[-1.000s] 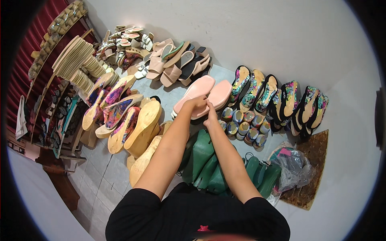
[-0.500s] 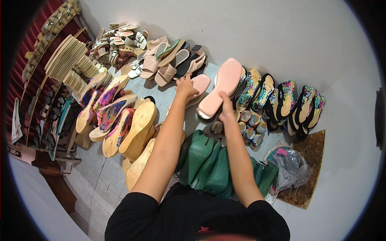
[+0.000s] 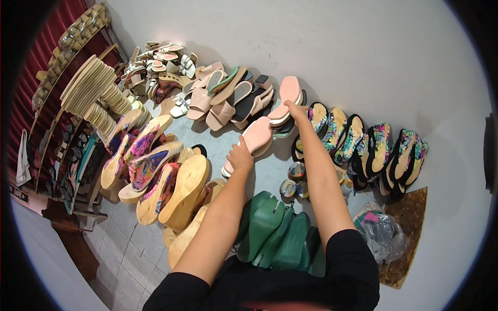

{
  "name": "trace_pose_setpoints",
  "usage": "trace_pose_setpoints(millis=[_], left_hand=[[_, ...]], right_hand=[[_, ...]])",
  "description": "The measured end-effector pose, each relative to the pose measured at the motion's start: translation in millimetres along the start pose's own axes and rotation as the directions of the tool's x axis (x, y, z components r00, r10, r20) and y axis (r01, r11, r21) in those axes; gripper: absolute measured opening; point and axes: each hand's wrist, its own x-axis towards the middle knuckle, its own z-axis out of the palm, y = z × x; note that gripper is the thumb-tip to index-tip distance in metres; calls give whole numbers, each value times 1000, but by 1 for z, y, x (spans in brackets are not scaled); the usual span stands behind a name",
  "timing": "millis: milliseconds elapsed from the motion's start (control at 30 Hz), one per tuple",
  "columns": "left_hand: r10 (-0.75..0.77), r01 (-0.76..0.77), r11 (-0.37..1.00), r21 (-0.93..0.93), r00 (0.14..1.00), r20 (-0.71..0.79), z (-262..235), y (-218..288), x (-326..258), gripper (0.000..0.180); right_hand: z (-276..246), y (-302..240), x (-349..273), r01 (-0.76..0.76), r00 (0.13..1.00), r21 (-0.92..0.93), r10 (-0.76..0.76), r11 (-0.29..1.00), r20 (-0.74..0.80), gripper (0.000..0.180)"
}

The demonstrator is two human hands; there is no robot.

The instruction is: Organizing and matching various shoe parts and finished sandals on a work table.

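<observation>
The person's left hand (image 3: 240,157) grasps the heel end of a pale pink, flat, square-toed shoe sole (image 3: 259,133), fingers wrapped over its edge. White and beige layers show beneath this sole, which slants up and to the right above the grey tiled floor (image 3: 122,259). The right hand (image 3: 296,112) grips a second pale pink square-toed sole (image 3: 290,89) around its narrow middle, thumb across the upper face. This one is farther from the person, toe toward the plain light wall (image 3: 332,46), over a pile of white, dark and greyish soles (image 3: 283,129). Whether it rests fully on that pile cannot be told.

To the right of the right hand stand floral sandals with black edging (image 3: 379,150); nearer the person are small, shiny multicoloured round pieces (image 3: 288,188), partly hidden by the right forearm. Glossy dark green foot-shaped shoe lasts (image 3: 264,225) stand between the forearms. Left of the left hand are a bare, pale wooden wedge sole (image 3: 187,189) and colourful patterned wedge sandals (image 3: 155,161). Beige open-toed slide sandals (image 3: 199,103) lie beyond, near the wall.
</observation>
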Motion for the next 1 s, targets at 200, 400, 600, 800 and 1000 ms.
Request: trace_pose_setpoints(millis=[200,400,600,800,1000], left_hand=[[-1,1,1000,24,1000,-12,4,0,6,85],[11,-11,1000,14,1000,-26,2,-4,12,82],[-56,56,998,-6,998,-24,4,-3,12,82],[-52,53,999,-7,998,33,4,-1,9,82],[-80,82,996,-30,995,64,0,-11,15,81]], right_hand=[[-4,3,20,-19,992,-159,-2,987,-127,108],[-4,-6,-11,31,980,-423,-111,906,-165,106],[7,-5,-15,-96,979,-611,-36,786,-200,92],[-10,0,3,35,987,-617,-122,786,-100,95],[2,0,-10,49,994,-674,-104,737,-41,98]])
